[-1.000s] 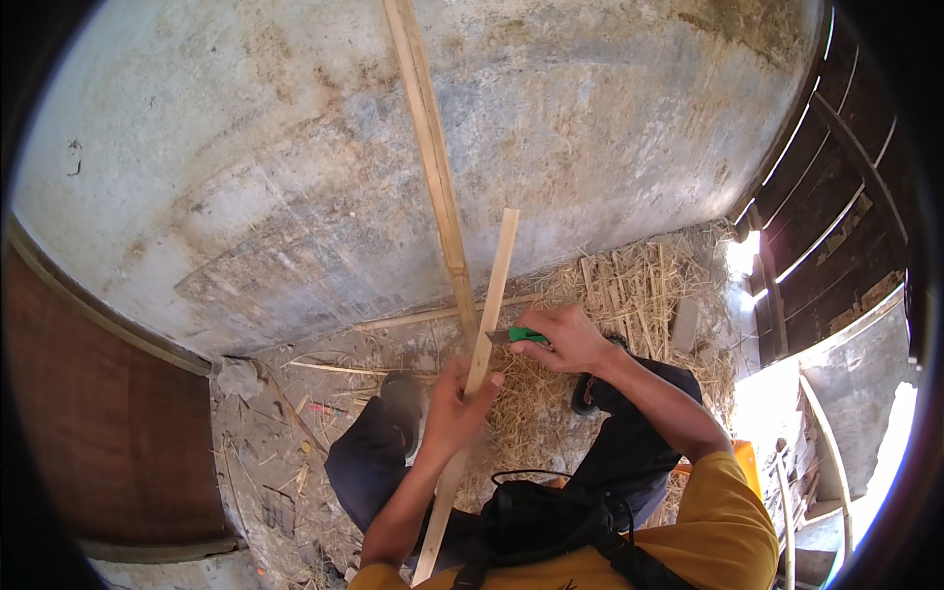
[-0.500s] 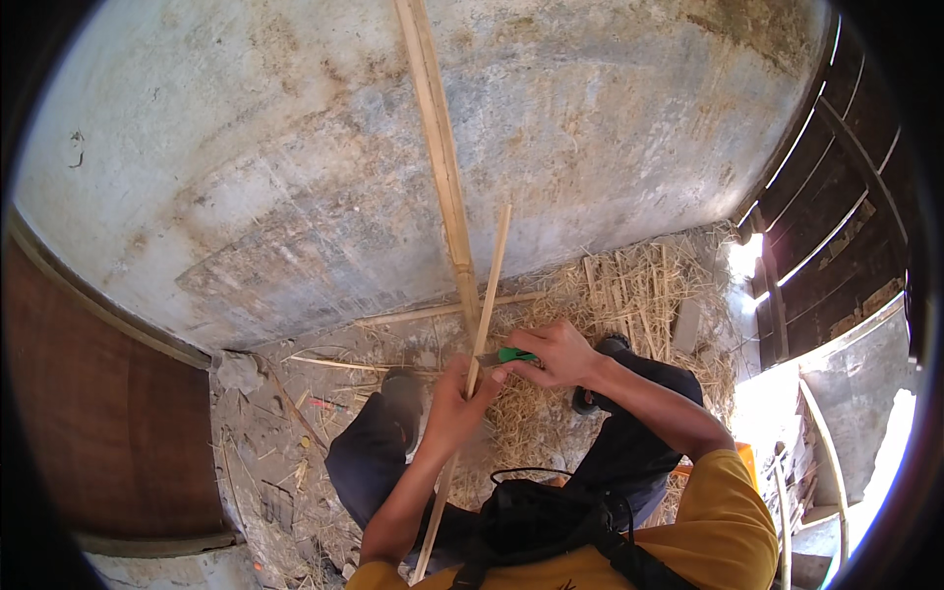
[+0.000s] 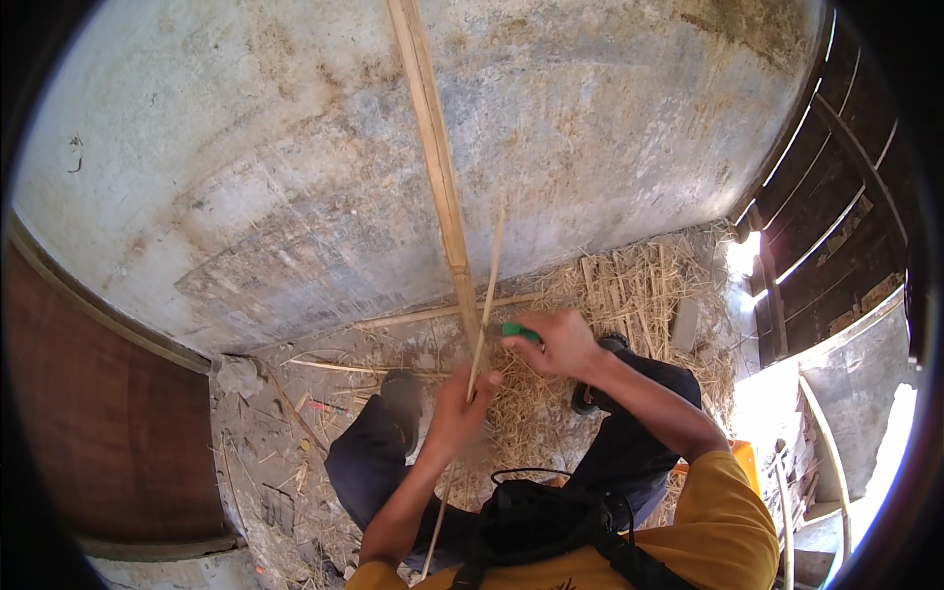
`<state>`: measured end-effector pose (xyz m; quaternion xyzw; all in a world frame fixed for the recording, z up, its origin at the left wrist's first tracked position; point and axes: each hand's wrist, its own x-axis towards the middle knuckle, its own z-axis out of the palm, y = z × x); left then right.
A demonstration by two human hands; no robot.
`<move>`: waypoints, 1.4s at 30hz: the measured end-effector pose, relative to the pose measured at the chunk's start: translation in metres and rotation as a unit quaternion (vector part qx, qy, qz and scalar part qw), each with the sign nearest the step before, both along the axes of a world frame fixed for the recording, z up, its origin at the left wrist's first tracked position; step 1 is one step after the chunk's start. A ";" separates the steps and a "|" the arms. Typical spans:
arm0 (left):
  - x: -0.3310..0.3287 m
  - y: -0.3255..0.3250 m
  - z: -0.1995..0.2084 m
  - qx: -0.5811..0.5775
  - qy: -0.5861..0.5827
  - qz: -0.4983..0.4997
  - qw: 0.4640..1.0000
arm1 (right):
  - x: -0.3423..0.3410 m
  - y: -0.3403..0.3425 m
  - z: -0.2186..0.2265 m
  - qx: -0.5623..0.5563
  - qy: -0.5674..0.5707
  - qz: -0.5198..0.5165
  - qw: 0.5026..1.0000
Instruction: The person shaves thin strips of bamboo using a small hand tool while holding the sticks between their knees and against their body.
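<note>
Two bamboo pieces matter here, and both run past your grip. Your left hand [image 3: 460,408] is wrapped closed round the thin split strip [image 3: 484,300] approx. mid-length; the strip's long axis runs from down by your left elbow up and slightly right, its free tip pointing up-away from you at the concrete wall [image 3: 246,197]. Just left of that strip, and near parallel, stands the wider bamboo pole [image 3: 433,157], leaning up the wall, foot close above your left hand, near the strip. Your right hand [image 3: 560,344] sits up-right of the left grip, closed on a green-handled tool [image 3: 519,331]; blade end can't be made out, but the handle points left toward the strip. So the right hand is nearer the strip's upper run, w/ the left hand anchoring below. Straw litter [image 3: 629,285] lies beyond the right hand.
</note>
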<state>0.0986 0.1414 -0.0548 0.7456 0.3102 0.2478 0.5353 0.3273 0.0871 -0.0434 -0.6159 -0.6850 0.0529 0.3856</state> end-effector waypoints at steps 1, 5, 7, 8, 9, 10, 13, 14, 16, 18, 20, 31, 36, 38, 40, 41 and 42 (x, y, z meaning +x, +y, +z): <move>0.000 -0.002 0.002 -0.009 0.016 -0.012 1.000 | 0.011 0.005 0.003 0.011 0.004 -0.025 1.000; 0.000 -0.009 0.004 -0.035 0.031 -0.032 0.998 | 0.043 0.013 0.013 -0.018 0.010 -0.079 0.997; 0.002 -0.011 -0.001 -0.076 0.012 -0.029 0.997 | 0.045 0.012 0.017 -0.016 0.020 -0.092 0.995; 0.002 -0.011 -0.002 -0.112 0.001 -0.026 0.993 | 0.045 0.011 0.018 -0.015 0.025 -0.098 0.995; 0.002 -0.010 -0.004 -0.148 -0.009 -0.023 0.989 | 0.046 0.011 0.018 -0.011 0.027 -0.094 0.995; 0.001 -0.009 -0.004 -0.179 -0.004 -0.022 0.984 | 0.046 0.010 0.017 -0.007 0.030 -0.090 0.995; 0.004 -0.005 0.008 -0.249 -0.021 -0.011 0.968 | 0.041 0.005 0.014 -0.004 0.009 -0.051 0.999; 0.005 -0.004 0.006 -0.257 -0.046 0.000 0.965 | 0.037 0.002 0.013 -0.004 -0.002 -0.033 0.999; 0.006 -0.003 0.007 -0.249 -0.071 0.004 0.966 | 0.026 0.000 0.008 0.009 -0.019 0.012 1.000; 0.005 0.000 0.010 -0.217 -0.075 -0.011 0.973 | 0.017 -0.001 0.006 0.003 -0.029 0.045 0.999; 0.002 0.000 0.019 -0.221 -0.066 -0.004 0.973 | 0.012 -0.002 0.004 -0.022 -0.030 0.066 0.997; 0.005 0.003 0.005 -0.099 -0.073 0.028 0.992 | 0.001 -0.003 -0.001 0.004 -0.077 0.077 0.994; 0.005 0.002 0.013 -0.100 -0.053 0.036 0.993 | -0.001 -0.005 -0.001 -0.013 -0.093 0.066 0.993; 0.005 0.002 0.011 -0.095 -0.052 0.039 0.993 | -0.002 -0.005 0.000 -0.023 -0.102 0.062 0.993; 0.004 0.002 0.008 -0.092 -0.045 0.042 0.994 | -0.005 -0.007 0.001 -0.017 -0.105 0.053 0.993; 0.003 0.003 0.007 -0.092 -0.038 0.042 0.994 | -0.006 -0.007 0.002 -0.014 -0.106 0.049 0.993; 0.003 0.004 0.006 -0.091 -0.032 0.043 0.994 | -0.006 -0.007 0.001 -0.008 -0.106 0.045 0.993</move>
